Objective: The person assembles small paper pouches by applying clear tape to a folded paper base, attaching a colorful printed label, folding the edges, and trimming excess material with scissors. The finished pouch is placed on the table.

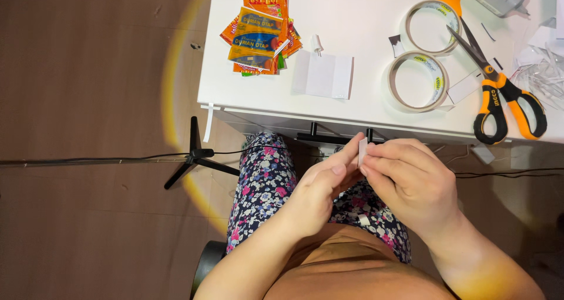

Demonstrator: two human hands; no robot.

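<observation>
Over my lap, just below the white table's front edge [282, 103], both hands meet on a small white strip [362, 150]. My left hand [322, 185] pinches it with thumb and forefinger from the left. My right hand [411, 179] grips it from the right, fingers curled. The strip stands upright between the fingertips. Another small white scrap [364, 220] lies on my flowered trousers [264, 176].
On the table lie a folded white paper [323, 75], a pile of colourful wrappers [259, 37], two rolls of tape [418, 81] [433, 19], orange-and-black scissors [499, 88] and paper scraps [543, 65] at the right. A black tripod [197, 154] and cable stand on the brown floor.
</observation>
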